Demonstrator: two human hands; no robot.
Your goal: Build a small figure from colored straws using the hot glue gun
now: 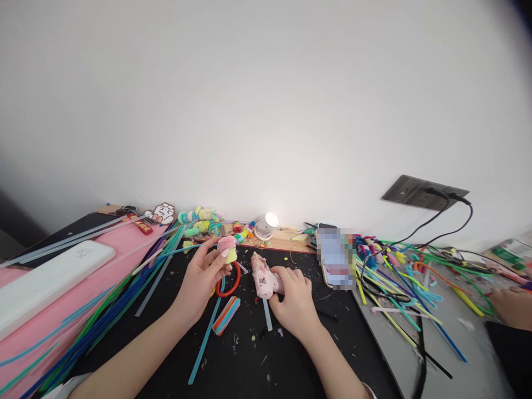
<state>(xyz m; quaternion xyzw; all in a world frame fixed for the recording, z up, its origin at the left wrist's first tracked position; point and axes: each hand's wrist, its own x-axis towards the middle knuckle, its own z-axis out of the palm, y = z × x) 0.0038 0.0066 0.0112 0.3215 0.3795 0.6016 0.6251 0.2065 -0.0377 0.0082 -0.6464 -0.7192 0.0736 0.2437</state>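
Note:
My left hand (205, 277) pinches a small fuzzy pink and yellow pipe-cleaner piece (227, 244) between thumb and fingers. Around the handle of a pale pink hot glue gun (262, 281) my right hand (294, 299) is closed. The gun's nozzle points away from me, and a translucent glue stick (267, 316) juts from its rear. Below my left hand, a red ring (235, 287) is partly hidden by the fingers. Nearby on the black mat lie an orange, blue and white striped pipe-cleaner bundle (226, 316) and a blue pipe cleaner (201, 354).
A white paper cup (266, 226) stands against the wall. The phone (334, 260) is right of my hand, before loose pipe cleaners (399, 299). A long white case (54, 282) lies left. Cords run from the wall socket (424, 191). Another person's hand (513, 305) is far right.

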